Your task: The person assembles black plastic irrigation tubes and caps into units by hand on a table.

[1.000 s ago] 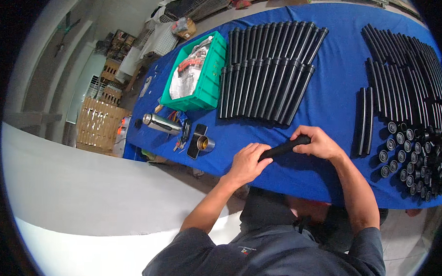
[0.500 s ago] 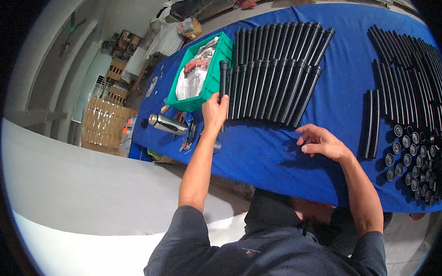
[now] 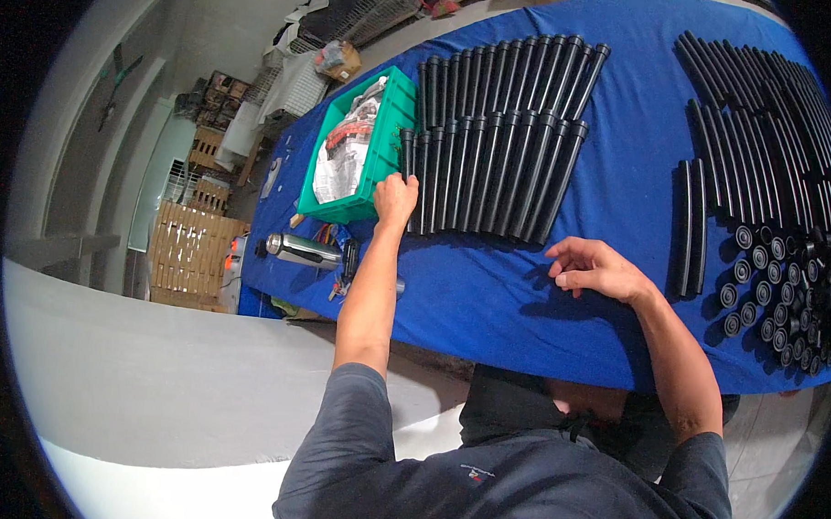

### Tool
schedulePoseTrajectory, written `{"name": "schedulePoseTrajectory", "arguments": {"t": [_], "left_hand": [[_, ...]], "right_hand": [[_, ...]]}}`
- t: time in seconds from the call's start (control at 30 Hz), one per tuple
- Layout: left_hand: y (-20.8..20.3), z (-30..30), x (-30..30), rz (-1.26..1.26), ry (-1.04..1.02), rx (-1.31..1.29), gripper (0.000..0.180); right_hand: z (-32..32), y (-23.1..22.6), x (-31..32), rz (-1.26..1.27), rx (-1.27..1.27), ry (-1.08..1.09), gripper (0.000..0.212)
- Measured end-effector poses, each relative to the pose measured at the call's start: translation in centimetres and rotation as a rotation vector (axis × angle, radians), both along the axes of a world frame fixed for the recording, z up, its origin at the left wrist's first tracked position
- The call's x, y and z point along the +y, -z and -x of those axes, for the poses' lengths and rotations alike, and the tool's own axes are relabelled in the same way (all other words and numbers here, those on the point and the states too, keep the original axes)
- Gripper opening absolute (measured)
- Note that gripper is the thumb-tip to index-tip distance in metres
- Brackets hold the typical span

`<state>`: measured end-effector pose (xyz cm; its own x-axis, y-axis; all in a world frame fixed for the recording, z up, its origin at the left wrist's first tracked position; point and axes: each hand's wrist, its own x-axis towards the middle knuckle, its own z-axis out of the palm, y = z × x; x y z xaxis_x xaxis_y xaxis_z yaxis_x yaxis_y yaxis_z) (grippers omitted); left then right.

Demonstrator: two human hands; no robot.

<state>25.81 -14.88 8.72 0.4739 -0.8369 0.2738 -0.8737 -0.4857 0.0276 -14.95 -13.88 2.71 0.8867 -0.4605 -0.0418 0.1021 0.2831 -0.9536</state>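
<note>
At the left end of the nearer row, my left hand (image 3: pixel 396 201) is closed around the lower part of a black capped tube (image 3: pixel 407 151). That tube lies beside the other black tubes (image 3: pixel 473 175), right next to the wall of the green crate (image 3: pixel 400 113). Each tube in this row has a wider cap at its far end. Over the blue cloth to the right, my right hand (image 3: pixel 600 269) hovers with nothing in it, its fingers apart and loosely bent.
A second row of capped tubes (image 3: pixel 504 75) lies farther back. Crumpled newspaper (image 3: pixel 353 152) fills the crate. A steel flask (image 3: pixel 303 251) lies at the left near a black-handled tool (image 3: pixel 350 257). More black tubes (image 3: pixel 739 166) and several round black caps (image 3: pixel 762 292) cover the right side.
My left hand has brought its tube down alongside the row, and the tube's capped end sits lower. My right hand stays nearly in place. The whole view has shifted slightly.
</note>
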Motion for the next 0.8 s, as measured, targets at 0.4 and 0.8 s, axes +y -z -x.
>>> {"name": "schedulePoseTrajectory", "arguments": {"t": [0.4, 0.8], "left_hand": [[-0.1, 0.8, 0.3, 0.011, -0.01, -0.019, 0.037], [-0.8, 1.6, 0.0, -0.027, -0.054, -0.044, 0.039]], "right_hand": [[-0.3, 0.3, 0.1, 0.025, -0.019, 0.004, 0.043], [-0.2, 0.1, 0.2, 0.042, 0.006, 0.011, 0.041]]}}
